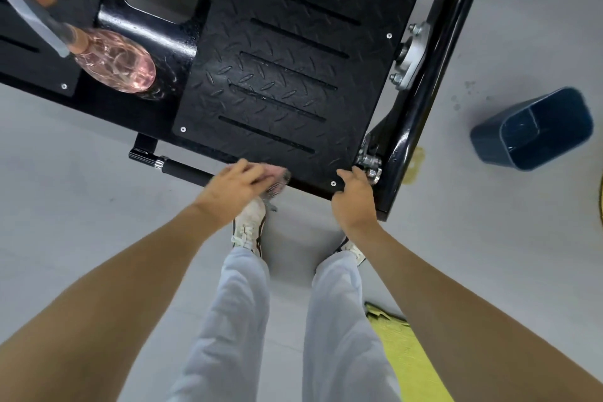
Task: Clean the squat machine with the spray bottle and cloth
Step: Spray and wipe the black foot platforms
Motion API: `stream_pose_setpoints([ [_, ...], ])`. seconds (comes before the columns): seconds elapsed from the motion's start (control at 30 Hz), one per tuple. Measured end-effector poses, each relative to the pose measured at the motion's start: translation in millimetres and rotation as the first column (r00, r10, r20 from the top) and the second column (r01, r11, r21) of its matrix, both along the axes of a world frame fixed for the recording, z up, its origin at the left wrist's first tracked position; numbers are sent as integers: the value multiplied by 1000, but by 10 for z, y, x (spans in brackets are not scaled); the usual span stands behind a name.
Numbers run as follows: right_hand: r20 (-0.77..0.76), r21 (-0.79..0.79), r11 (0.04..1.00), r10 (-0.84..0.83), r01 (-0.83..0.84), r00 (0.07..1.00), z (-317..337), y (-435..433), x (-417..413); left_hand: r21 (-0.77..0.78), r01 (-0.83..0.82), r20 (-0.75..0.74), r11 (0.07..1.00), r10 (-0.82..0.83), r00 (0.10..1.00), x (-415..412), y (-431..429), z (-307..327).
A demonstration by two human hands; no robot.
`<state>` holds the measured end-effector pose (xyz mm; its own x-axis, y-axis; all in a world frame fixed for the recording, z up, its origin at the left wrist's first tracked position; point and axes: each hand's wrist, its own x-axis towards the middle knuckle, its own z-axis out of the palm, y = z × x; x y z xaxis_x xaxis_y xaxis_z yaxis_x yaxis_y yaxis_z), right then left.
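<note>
The squat machine's black tread plate fills the upper middle of the view, ribbed and slotted, with small screws at its corners. At the plate's near edge, left of middle, lies the pink cloth, pressed against the rim under the left hand. That hand's grip is closed down over the cloth, fingers bent across it; the picture is blurred here, so finer detail is lost. The right hand is at the plate's near right corner, its grip curled on the edge with the thumb lying on top, just beside a shiny bolt.

The spray bottle, clear pink, stands on the machine left of the plate, seen from above. A black bar runs out from under the plate's near edge, passing behind the left hand. A black frame tube borders the plate's right side.

On the grey floor, a dark blue bin stands well right of the plate. Below the plate are two pale shoes and light trousers, with a yellow mat beside the right leg.
</note>
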<state>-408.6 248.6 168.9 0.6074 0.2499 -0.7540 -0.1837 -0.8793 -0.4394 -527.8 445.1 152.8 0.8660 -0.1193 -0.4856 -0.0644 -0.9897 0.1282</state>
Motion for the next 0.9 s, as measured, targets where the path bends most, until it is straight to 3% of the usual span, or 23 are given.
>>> stream_pose_setpoints([
  [0.17,39,-92,994,59,-55,998,36,122,-128,30,-284,-146,958,285,947,-17,-16,129],
  [0.33,104,-170,972,182,-163,978,98,322,-203,-131,-142,-47,981,137,990,67,-502,-35],
  [0.5,141,-229,949,251,-215,958,108,582,-275,-110,63,32,992,-60,998,84,-194,-76],
  [0.63,115,-235,945,260,-228,959,96,855,-426,-35,-28,-23,999,27,999,-183,559,-51],
  [0.7,112,-226,945,266,-236,957,87,1017,-508,-30,-152,-41,988,150,988,-318,947,-4],
  [0.8,122,-219,947,266,-236,956,78,1233,-604,-149,-521,-5,840,526,850,-520,1370,-8],
  [0.9,117,-241,944,258,-224,959,101,1363,-680,-228,-820,0,525,842,539,-591,1463,19],
])
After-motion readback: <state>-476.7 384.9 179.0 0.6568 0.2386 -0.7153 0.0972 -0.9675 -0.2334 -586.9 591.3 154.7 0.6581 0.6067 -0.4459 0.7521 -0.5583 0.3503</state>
